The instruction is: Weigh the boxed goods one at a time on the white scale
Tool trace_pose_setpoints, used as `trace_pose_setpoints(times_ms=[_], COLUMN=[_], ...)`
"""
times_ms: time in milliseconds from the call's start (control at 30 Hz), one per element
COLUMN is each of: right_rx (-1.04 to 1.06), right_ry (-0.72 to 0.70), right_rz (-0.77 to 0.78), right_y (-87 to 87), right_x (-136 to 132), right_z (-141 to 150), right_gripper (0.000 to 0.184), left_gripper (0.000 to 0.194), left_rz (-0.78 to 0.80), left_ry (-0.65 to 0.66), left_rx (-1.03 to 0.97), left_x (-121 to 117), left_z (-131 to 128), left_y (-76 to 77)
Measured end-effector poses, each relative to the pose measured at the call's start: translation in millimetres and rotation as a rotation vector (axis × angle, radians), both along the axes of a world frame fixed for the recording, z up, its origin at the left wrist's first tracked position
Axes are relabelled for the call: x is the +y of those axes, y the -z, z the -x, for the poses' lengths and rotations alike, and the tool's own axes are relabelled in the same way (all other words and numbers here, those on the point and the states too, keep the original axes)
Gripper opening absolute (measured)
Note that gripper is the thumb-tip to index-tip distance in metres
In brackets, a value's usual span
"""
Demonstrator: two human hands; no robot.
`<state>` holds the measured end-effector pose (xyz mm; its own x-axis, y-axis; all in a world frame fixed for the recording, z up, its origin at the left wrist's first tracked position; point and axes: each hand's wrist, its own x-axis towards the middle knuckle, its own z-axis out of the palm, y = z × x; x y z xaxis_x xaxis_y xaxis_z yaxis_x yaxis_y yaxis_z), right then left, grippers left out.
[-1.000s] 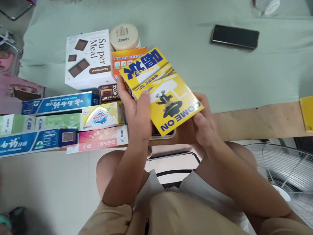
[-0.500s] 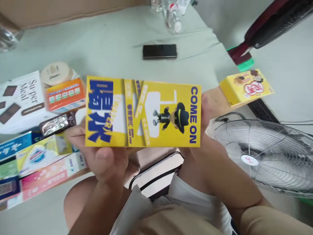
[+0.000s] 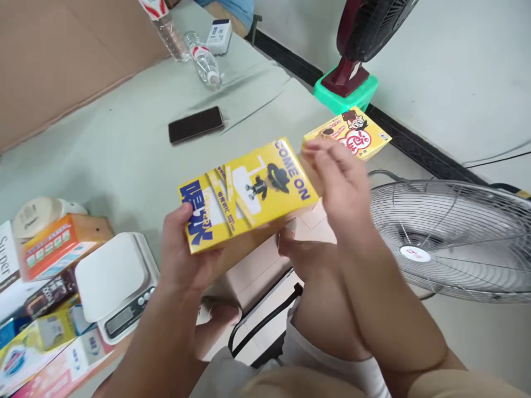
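Note:
A yellow box (image 3: 249, 193) printed "COME ON", with a figure in a black hat, is tilted over the table's near edge. My left hand (image 3: 182, 249) grips its left end, thumb on the top face. Off the box's right end is my right hand (image 3: 342, 188), its fingers loosely bent and no object visible in them. Its fingertips overlap the near corner of a second yellow box (image 3: 369, 135) with a cartoon face; whether they touch it I cannot tell.
A white kitchen scale (image 3: 112, 276) stands by several packages, including an orange box (image 3: 50, 246). On the green table (image 3: 112, 155) lie a phone (image 3: 196, 125) and water bottles (image 3: 203, 61). A fan (image 3: 415, 251) stands at right, another (image 3: 365, 33) on a green stool (image 3: 367, 91).
My right hand has come off the held box and risen toward the second yellow box. The held box has tilted, its right end now higher. The view has shifted, uncovering the scale.

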<state>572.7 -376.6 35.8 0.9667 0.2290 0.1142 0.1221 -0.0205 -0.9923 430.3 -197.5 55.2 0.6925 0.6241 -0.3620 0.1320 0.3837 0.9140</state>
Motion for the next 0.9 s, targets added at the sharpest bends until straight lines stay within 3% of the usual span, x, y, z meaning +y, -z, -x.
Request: trace_pose_setpoints(times_ms=[67, 133, 300, 467, 667, 900], right_rx=[-0.210, -0.320, -0.285, -0.077, -0.018, -0.041], right_ry=[0.193, 0.275, 0.195, 0.136, 0.109, 0.181], right_rz=[0.048, 0.152, 0.731, 0.974, 0.886, 0.722], right_y=[4.6, 11.4, 25.7, 28.4, 30.3, 44.0], right_x=[-15.8, -28.6, -38.9, -31.7, -39.5, -50.7], right_z=[-11.8, -22.8, -37.3, -37.4, -39.3, -45.6], right_gripper=[0.021, 0.028, 0.046, 0.049, 0.048, 0.040], left_gripper=[0.035, 0.042, 0.046, 0.039, 0.044, 0.039], left_rz=[0.068, 0.085, 0.044, -0.181, -0.168, -0.174], left_ry=[-0.066, -0.083, -0.010, 0.021, 0.147, 0.217], left_rx=[0.036, 0.041, 0.104, 0.112, 0.112, 0.111], left_x=[-8.1, -15.4, -20.8, -9.9, -4.6, -22.1], left_z=[-24.5, -45.8, -73.3, -76.6, -78.7, -69.6], left_y=[0.3, 1.6, 13.6, 27.8, 30.8, 33.7])
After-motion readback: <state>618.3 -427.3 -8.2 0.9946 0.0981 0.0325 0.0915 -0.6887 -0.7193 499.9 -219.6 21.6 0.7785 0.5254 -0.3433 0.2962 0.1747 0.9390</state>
